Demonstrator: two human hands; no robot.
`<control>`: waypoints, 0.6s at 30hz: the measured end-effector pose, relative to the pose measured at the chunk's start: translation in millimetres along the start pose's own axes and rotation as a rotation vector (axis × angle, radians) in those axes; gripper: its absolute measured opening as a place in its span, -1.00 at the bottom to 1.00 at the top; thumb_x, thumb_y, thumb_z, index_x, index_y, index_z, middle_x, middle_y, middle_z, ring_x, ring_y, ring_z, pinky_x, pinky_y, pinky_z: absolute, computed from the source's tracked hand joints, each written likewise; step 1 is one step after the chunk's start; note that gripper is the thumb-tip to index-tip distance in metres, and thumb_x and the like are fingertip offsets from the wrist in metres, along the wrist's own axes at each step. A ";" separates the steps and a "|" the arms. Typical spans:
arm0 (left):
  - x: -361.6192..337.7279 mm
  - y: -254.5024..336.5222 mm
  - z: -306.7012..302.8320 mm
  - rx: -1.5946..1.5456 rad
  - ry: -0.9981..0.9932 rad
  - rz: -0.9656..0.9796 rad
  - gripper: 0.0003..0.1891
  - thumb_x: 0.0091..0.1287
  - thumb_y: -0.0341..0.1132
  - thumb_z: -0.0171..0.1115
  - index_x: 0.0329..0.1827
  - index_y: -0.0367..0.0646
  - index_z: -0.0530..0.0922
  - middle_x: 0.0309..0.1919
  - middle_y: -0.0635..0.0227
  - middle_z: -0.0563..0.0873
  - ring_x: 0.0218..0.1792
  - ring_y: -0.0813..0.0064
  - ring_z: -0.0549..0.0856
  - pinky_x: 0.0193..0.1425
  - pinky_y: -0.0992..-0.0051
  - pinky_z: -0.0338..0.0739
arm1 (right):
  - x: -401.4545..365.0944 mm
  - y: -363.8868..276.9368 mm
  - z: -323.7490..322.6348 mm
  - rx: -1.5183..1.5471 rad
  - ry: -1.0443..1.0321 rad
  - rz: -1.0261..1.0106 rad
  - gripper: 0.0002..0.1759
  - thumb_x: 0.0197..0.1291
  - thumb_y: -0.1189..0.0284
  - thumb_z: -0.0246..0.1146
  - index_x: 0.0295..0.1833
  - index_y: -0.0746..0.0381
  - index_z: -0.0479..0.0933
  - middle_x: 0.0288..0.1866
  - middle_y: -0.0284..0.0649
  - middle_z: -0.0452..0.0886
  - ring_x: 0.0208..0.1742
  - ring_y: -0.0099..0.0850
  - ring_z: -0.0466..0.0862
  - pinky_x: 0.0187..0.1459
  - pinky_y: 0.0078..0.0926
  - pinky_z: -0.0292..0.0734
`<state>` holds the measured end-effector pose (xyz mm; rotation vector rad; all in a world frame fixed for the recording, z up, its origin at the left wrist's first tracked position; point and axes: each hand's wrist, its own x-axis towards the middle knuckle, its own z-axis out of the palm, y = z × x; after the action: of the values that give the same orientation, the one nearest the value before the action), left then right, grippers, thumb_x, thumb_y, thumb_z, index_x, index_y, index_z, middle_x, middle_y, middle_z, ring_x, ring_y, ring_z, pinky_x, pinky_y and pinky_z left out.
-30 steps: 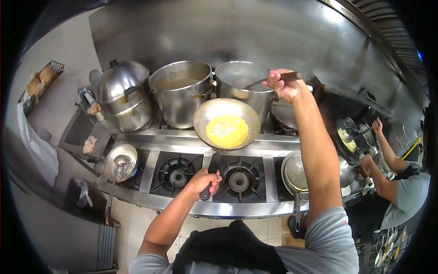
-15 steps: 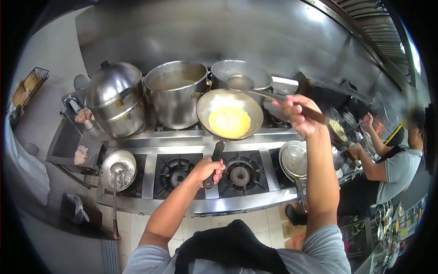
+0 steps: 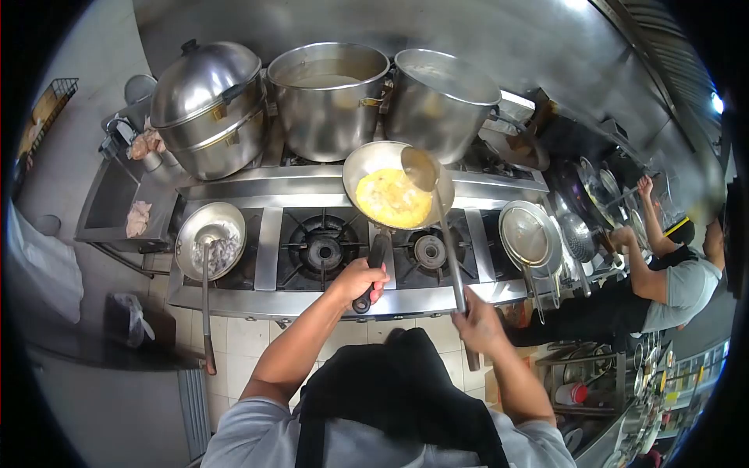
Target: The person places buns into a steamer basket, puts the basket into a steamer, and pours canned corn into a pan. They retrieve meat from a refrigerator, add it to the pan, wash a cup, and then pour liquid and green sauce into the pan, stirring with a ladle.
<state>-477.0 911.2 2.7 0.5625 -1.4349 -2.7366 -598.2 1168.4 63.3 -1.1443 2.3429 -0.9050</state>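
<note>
My left hand [image 3: 360,282] is wrapped round the black handle of a frying pan [image 3: 360,161]. The pan sits toward the back of the stove, with a yellow layer of egg [image 3: 392,199] spread over its bottom. In my right hand [image 3: 481,326] is the handle of a long ladle [image 3: 452,261]; the hand is a little blurred. The ladle's bowl overlaps the pan's right rim, beside the egg. Below the pan, two gas burners show, the left burner [image 3: 324,243] and the right burner [image 3: 430,246].
Behind the pan stand a stockpot [image 3: 328,117], another tall pot [image 3: 437,117] and a domed steamer [image 3: 209,109]. At left, a pan [image 3: 231,269] holds a second ladle. Strainers [image 3: 524,234] lie at the right. A co-worker [image 3: 667,269] handles a wok farther right.
My right hand has come down toward me, and the ladle's bowl has moved from the back right pot to the frying pan. The view has tilted downward. My left hand keeps its grip.
</note>
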 end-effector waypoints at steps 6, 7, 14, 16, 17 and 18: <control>10.9 -5.1 -0.1 0.021 0.022 0.015 -0.83 0.17 -0.48 0.17 -0.30 -0.14 0.32 -0.67 0.44 0.42 -0.75 0.56 0.45 -0.68 0.51 0.32 | -12.3 40.8 -4.8 0.104 0.145 -0.191 -0.46 0.12 0.45 0.25 0.24 0.34 0.37 -0.48 -0.13 0.52 -0.61 -0.31 0.52 -0.51 -0.31 0.49; 13.1 -0.2 5.2 0.016 0.034 0.018 -0.83 0.17 -0.48 0.16 -0.30 -0.14 0.31 -0.67 0.44 0.42 -0.75 0.55 0.45 -0.68 0.50 0.32 | -15.5 17.4 -34.7 0.541 -0.038 0.252 -0.47 0.12 0.43 0.26 0.23 0.33 0.40 -0.54 -0.26 0.49 -0.71 -0.49 0.43 -0.68 -0.54 0.38; 37.1 39.9 36.1 -0.011 -0.018 0.064 -0.82 0.19 -0.51 0.16 -0.28 -0.13 0.31 -0.67 0.44 0.41 -0.78 0.57 0.44 -0.71 0.51 0.29 | 105.4 -16.0 -182.0 1.079 -0.050 0.002 -0.54 0.03 0.55 0.16 0.11 0.45 0.41 -0.64 -0.31 0.46 -0.82 -0.57 0.36 -0.78 -0.70 0.21; 43.1 47.7 45.0 -0.031 -0.033 0.057 -0.81 0.19 -0.52 0.16 -0.26 -0.13 0.30 -0.67 0.44 0.40 -0.78 0.57 0.44 -0.71 0.52 0.29 | 151.5 -33.7 -220.3 0.766 0.016 -0.032 -0.62 0.01 0.51 0.20 -0.01 0.43 0.46 -0.64 -0.31 0.46 -0.81 -0.56 0.38 -0.76 -0.66 0.24; 44.3 52.4 51.3 -0.027 -0.032 0.062 -0.81 0.19 -0.52 0.16 -0.26 -0.13 0.30 -0.67 0.44 0.40 -0.78 0.57 0.44 -0.71 0.52 0.29 | 174.7 -41.3 -236.2 0.585 0.046 -0.042 -0.68 0.01 0.49 0.22 -0.10 0.41 0.49 -0.63 -0.31 0.46 -0.80 -0.54 0.39 -0.74 -0.62 0.27; 43.4 56.4 57.9 -0.024 -0.023 0.063 -0.83 0.18 -0.50 0.17 -0.35 -0.13 0.31 -0.69 0.44 0.42 -0.77 0.56 0.45 -0.68 0.52 0.32 | 201.0 -39.7 -248.1 0.431 0.044 -0.034 -0.77 -0.03 0.49 0.22 -0.23 0.39 0.50 -0.65 -0.30 0.46 -0.79 -0.51 0.41 -0.71 -0.56 0.31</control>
<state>-545.0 917.3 64.1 0.4781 -1.3978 -2.7163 -839.5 1083.9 258.8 -0.9915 2.0227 -1.3741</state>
